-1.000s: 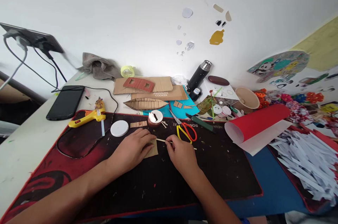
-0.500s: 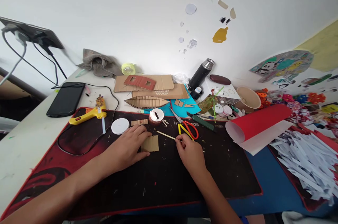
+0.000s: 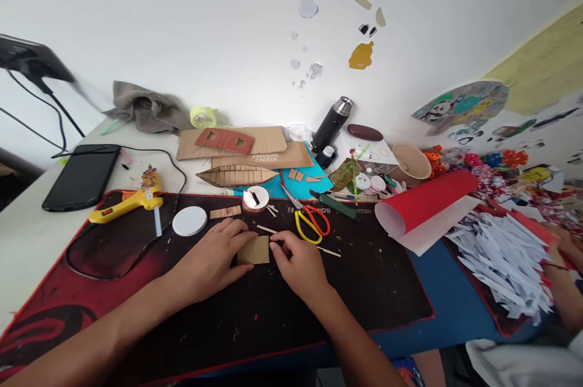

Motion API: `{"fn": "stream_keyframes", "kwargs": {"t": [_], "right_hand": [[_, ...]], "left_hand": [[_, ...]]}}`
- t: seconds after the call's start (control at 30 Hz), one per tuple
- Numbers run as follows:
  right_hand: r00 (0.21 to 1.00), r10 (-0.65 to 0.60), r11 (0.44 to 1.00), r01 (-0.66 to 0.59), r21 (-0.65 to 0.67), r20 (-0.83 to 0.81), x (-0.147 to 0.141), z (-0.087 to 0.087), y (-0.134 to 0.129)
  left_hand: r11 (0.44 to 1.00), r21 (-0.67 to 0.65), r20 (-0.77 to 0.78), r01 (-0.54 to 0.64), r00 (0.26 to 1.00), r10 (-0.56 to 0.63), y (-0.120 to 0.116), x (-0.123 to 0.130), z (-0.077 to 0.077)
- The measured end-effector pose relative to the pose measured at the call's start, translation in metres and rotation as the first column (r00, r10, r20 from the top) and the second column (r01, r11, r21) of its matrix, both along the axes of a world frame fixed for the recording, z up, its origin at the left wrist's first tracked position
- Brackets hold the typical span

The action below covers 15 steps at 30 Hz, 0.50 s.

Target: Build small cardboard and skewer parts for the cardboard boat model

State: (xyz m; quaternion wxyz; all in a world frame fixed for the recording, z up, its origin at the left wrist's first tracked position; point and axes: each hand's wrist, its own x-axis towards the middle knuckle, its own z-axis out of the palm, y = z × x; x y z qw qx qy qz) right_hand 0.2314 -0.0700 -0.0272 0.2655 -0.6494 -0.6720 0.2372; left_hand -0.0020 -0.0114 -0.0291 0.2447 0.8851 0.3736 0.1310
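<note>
A small brown cardboard square (image 3: 255,250) lies on the dark mat, held at its left side by my left hand (image 3: 214,258), fingers on the far edge and thumb on the near edge. My right hand (image 3: 298,264) is closed, thumb and forefinger together at the square's right edge. Behind that hand a thin wooden stick (image 3: 330,251) rests on the mat, its middle hidden. Scissors (image 3: 312,223) with red and yellow handles lie just beyond. A small open jar (image 3: 255,198) and a cardboard strip (image 3: 225,212) sit past my left fingers.
To the left are a white lid (image 3: 189,221), a yellow glue gun (image 3: 132,202) with its cord, and a phone (image 3: 82,177). A boat-shaped cardboard piece (image 3: 237,175) stands behind. At right lie a red paper roll (image 3: 428,202), paper strips (image 3: 501,259) and another person's arm (image 3: 567,277).
My right hand has let go of the wooden stick and moved left to the cardboard square's edge. My left hand stays on the square. The view has turned right.
</note>
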Motion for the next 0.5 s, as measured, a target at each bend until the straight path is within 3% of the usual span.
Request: {"fn": "stream_keyframes", "kwargs": {"t": [0.17,0.5], "right_hand": [[0.986,0.121,0.993,-0.120,-0.014,0.112,-0.0057,0.0000,-0.0058],[0.978,0.137,0.990,-0.133,-0.040,0.156,-0.0062,0.0031,-0.0075]], "left_hand": [[1.000,0.015,0.022,0.009,1.000,-0.010,0.0011,-0.0026,-0.0060],[1.000,0.014,0.027,-0.004,1.000,0.004,0.0019,0.0019,-0.0021]]}}
